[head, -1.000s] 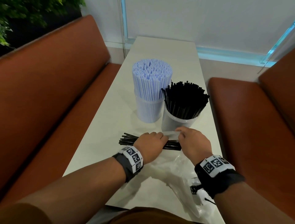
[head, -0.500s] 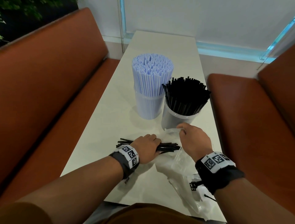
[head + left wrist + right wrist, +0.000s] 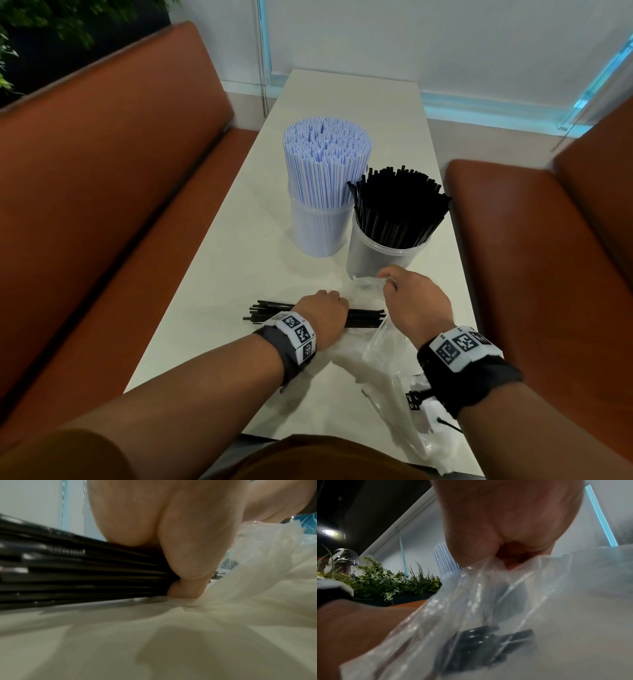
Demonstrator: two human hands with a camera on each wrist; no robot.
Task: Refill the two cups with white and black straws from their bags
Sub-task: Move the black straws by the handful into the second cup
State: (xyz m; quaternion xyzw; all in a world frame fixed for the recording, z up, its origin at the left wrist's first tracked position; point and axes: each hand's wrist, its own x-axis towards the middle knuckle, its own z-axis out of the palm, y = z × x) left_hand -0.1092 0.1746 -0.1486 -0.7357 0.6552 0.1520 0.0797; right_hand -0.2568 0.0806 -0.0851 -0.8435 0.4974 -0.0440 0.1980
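Head view shows the left hand (image 3: 323,317) wrapped round a bundle of black straws (image 3: 270,311) lying flat on the white table (image 3: 219,284), its fingers curled over the top and, in the left wrist view, the thumb (image 3: 185,588) tucked beneath. The right hand (image 3: 412,301) pinches the mouth of a clear plastic bag (image 3: 383,346) and holds it up just in front of the cup of black straws (image 3: 394,246), which stands touching the cup of white straws (image 3: 322,226); both cups already look packed. In the right wrist view the straw ends (image 3: 481,639) sit inside the film, so the bundle seems only partly free. The main risk, as I judge it, is the thin film snagging on those ends, so that a pull drags the loose straws apart and fans them over the table or off its edge. The grip is near mid-length, so the uneven left ends could splay on lifting. The right hand is also close to the black cup and could knock it, and forcing more straws into so full a cup could spill them.
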